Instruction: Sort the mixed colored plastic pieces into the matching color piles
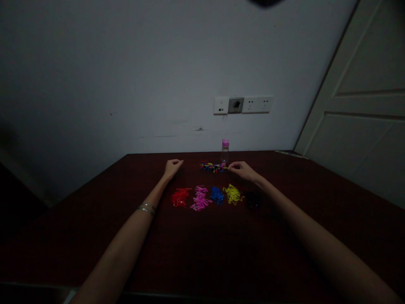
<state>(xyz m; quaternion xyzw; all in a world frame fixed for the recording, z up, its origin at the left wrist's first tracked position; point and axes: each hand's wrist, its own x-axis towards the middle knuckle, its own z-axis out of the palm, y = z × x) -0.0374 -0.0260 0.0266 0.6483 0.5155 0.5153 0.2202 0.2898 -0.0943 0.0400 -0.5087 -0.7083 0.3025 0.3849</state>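
My left hand (173,168) rests at the left of the mixed pile, apart from it, with its fingers closed; whatever they may hold is hidden. At the right end of the mixed pile of small coloured rubber bands (212,167), my right hand (243,170) pinches thumb and finger together on what looks like a yellow band. Nearer to me lie sorted heaps in a row: red bands (180,197), pink bands (201,198), blue bands (217,195), yellow bands (233,194) and a dark heap (253,200) beside my right forearm.
A clear bottle with a pink cap (225,143) stands upright just behind the mixed pile. The dark red table (202,253) meets a pale wall (158,76) bearing sockets (257,104). A white panelled door (363,97) is at the right. The light is dim.
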